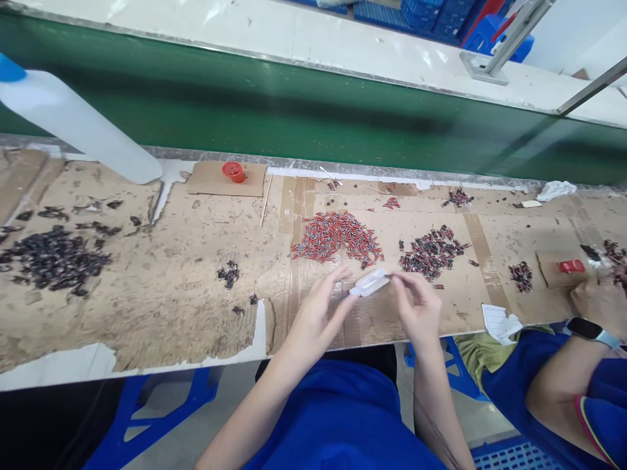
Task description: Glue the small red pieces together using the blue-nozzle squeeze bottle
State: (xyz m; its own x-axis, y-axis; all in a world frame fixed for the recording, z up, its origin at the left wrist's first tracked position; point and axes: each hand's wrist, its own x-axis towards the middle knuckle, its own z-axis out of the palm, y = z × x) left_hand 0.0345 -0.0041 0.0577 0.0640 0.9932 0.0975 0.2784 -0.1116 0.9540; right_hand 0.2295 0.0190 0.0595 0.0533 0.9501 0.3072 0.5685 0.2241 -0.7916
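Both my hands meet over the cardboard-covered bench (171, 274). My left hand (321, 313) grips one end of a small clear plastic bottle (369, 282). My right hand (416, 303) pinches the bottle's other end, at its tip. Just beyond my hands lie a pile of small red parts (337, 236) and a pile of darker red-and-black parts (431, 251).
A big heap of dark parts (53, 258) lies at the left, a small cluster (228, 274) in the middle. A red cap (234, 171) sits on cardboard at the back, beside a large white bottle (73, 124). A green conveyor belt (313, 111) runs behind. A co-worker's hand (600, 303) with a wristwatch works at the right.
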